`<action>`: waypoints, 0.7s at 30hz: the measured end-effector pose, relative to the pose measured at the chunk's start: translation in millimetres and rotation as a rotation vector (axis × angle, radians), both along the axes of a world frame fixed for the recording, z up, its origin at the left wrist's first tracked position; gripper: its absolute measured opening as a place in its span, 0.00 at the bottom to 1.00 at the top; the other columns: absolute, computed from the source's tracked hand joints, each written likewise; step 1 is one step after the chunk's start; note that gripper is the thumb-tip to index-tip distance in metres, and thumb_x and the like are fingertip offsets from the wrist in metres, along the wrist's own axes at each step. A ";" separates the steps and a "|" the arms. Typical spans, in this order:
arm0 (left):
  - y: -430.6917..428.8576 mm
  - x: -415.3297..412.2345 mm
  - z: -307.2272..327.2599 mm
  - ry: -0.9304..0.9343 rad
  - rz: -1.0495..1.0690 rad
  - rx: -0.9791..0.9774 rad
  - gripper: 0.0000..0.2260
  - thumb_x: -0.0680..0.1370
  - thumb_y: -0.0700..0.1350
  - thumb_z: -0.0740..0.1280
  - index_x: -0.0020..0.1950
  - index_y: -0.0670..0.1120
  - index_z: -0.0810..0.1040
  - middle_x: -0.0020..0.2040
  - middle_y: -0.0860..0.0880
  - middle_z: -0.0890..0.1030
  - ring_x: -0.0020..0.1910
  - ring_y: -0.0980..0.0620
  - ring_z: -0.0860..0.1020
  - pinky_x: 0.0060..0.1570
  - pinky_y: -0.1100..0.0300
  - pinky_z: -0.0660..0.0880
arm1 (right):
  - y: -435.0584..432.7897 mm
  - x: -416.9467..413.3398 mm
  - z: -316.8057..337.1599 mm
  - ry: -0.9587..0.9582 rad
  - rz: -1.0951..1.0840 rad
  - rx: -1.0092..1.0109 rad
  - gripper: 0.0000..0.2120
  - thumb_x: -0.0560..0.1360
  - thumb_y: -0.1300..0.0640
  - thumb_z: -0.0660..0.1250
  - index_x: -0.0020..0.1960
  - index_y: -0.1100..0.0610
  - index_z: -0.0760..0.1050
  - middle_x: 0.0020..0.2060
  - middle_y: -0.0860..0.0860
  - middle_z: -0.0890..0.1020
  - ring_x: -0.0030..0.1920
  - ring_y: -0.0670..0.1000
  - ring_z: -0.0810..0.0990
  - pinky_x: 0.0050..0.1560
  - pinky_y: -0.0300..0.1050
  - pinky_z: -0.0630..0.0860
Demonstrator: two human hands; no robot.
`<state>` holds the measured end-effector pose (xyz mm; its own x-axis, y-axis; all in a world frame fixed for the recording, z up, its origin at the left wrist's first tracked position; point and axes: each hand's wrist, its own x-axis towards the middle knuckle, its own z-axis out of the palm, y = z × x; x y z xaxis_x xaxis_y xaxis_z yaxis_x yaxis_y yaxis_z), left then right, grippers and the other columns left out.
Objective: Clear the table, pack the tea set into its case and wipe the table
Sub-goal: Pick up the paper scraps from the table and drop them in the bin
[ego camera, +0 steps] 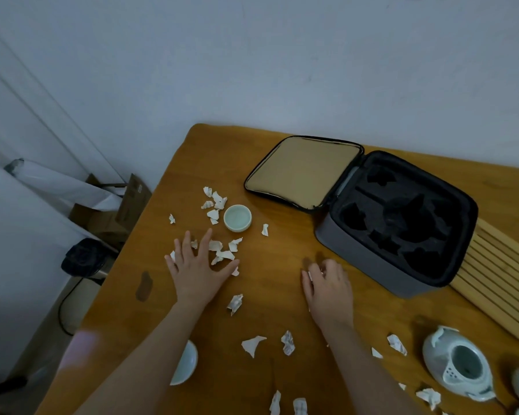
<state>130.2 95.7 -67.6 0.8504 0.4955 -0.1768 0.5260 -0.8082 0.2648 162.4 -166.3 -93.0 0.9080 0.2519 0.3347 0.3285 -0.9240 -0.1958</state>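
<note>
Everywhere, paper scraps (233, 304) litter the wooden table (270, 292) against a pale wall (282, 70).

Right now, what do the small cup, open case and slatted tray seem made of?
The small cup looks like glazed ceramic: pale green, smooth sheen. The open case seems a grey fabric shell with black foam insert, pockets cut out. The slatted tray is pale bamboo or wood, probably.
</note>
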 end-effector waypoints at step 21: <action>-15.9 10.2 -15.0 -0.202 -0.456 0.111 0.31 0.74 0.69 0.53 0.74 0.57 0.65 0.69 0.52 0.69 0.69 0.49 0.65 0.67 0.49 0.63 | 0.6 -2.5 5.2 0.040 -0.060 -0.019 0.16 0.77 0.44 0.61 0.50 0.55 0.79 0.50 0.57 0.78 0.48 0.55 0.75 0.33 0.44 0.75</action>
